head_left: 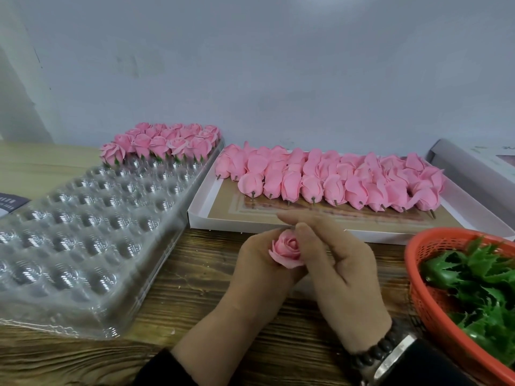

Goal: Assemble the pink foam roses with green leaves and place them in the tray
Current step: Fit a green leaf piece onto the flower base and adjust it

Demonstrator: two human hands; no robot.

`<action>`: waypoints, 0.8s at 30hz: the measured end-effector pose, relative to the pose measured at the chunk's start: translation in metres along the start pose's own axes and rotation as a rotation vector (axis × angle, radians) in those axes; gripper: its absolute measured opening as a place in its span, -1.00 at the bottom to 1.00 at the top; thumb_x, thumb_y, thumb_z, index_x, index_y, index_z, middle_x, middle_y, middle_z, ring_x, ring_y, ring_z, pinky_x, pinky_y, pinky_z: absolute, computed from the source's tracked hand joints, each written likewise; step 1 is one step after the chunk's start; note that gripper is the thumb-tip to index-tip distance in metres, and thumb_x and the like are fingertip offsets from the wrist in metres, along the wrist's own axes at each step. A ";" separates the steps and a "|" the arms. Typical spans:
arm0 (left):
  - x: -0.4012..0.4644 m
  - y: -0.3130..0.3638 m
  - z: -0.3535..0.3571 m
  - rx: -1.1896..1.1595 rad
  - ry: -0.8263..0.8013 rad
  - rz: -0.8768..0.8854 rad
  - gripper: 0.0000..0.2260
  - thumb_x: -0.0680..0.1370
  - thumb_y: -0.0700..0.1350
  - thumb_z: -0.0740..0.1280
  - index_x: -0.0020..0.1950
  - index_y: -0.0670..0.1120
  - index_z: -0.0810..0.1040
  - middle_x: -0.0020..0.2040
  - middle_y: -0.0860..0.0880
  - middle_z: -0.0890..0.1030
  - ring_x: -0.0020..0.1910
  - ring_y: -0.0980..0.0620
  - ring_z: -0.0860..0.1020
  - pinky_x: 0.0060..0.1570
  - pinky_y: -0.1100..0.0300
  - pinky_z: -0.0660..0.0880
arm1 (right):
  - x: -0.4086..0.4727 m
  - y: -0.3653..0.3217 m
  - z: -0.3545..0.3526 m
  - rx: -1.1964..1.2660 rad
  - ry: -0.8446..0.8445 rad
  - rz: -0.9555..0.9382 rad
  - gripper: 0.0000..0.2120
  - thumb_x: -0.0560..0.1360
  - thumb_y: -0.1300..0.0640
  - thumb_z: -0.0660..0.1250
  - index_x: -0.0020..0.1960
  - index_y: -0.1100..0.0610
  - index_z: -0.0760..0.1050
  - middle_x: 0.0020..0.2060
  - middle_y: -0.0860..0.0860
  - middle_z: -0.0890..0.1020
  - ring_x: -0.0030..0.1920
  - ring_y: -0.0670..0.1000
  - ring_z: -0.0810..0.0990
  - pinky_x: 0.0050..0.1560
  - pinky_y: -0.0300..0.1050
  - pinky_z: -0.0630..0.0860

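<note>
A pink foam rose [287, 250] sits between both hands above the wooden table. My left hand [257, 270] cups it from the left and below. My right hand [337, 263] closes over its right side, fingers pinching at the top; the rose's base is hidden. A clear plastic tray [92, 224] with round cups lies at left, and several finished roses with green leaves [161, 144] fill its far rows. A white cardboard box [223, 215] behind the hands holds several loose pink rose heads [334, 182] on short stems. An orange basket [418, 257] at right holds green leaves [479, 285].
A pale wall stands close behind the table. A grey-white box [473, 165] lies at the far right, and a dark card [11, 203] at the left edge. My right wrist wears a dark bead bracelet and a watch [390, 355].
</note>
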State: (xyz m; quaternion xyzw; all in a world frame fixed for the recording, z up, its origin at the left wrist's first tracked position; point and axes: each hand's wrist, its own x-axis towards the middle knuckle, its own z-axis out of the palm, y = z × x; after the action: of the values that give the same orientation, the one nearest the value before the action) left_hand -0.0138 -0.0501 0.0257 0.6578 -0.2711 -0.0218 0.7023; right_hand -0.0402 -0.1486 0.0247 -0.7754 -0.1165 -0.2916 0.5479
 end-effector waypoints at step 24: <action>-0.001 -0.012 -0.001 0.157 0.087 0.117 -0.83 0.45 -0.29 0.34 -0.31 -0.08 0.54 -0.34 -0.01 0.59 -0.33 0.14 0.53 -0.34 0.26 0.48 | 0.000 0.010 -0.001 0.075 -0.243 0.264 -0.26 0.08 -0.30 0.43 0.24 -0.22 0.37 0.09 -0.30 0.56 0.12 -0.28 0.53 0.10 -0.33 0.47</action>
State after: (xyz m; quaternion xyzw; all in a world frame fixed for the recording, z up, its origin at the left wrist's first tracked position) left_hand -0.0102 -0.0509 0.0143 0.6942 -0.2792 0.0694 0.6598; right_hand -0.0357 -0.1534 0.0177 -0.7924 -0.0900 -0.1169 0.5919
